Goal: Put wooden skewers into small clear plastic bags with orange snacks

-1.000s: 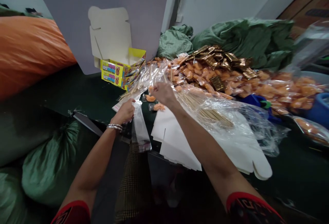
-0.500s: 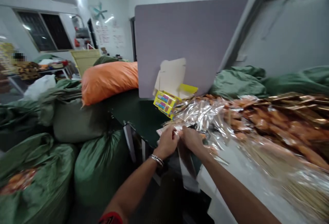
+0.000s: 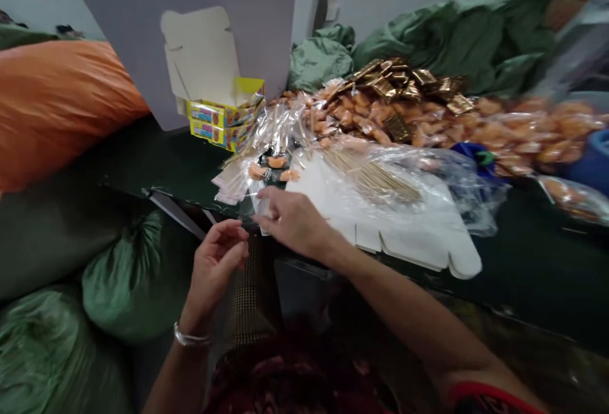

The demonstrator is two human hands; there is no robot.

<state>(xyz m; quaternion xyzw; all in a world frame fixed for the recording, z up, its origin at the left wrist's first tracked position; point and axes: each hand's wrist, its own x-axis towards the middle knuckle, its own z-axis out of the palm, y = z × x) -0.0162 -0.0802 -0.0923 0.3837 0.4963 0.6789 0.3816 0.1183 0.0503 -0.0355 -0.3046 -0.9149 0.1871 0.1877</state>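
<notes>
My left hand [image 3: 221, 262] is raised in front of the table edge, its fingers loosely curled and apart, with nothing visible in them. Just right of it, my right hand [image 3: 297, 220] closes thumb and forefinger on a small clear plastic bag [image 3: 264, 208], partly hidden by the fingers. Beyond the fingertips lie a few orange wrapped pieces [image 3: 276, 161] and a fanned stack of pale flat packets [image 3: 231, 186]. A yellow printed box [image 3: 208, 116] with its white lid raised stands farther back, beside a pile of clear wrappers [image 3: 280, 123].
Flattened white cartons [image 3: 428, 239] lie on the dark green table [image 3: 528, 268], carrying thin wooden sticks [image 3: 375, 176] in plastic. Behind are heaped orange pieces [image 3: 528, 132] and gold packets [image 3: 397, 81]. Green sacks [image 3: 128, 281] and an orange sack [image 3: 61, 103] stand left.
My view has swung right and down. Both hands were together at the table edge; now they are apart, the left lower and empty, the right beside the orange pieces.
</notes>
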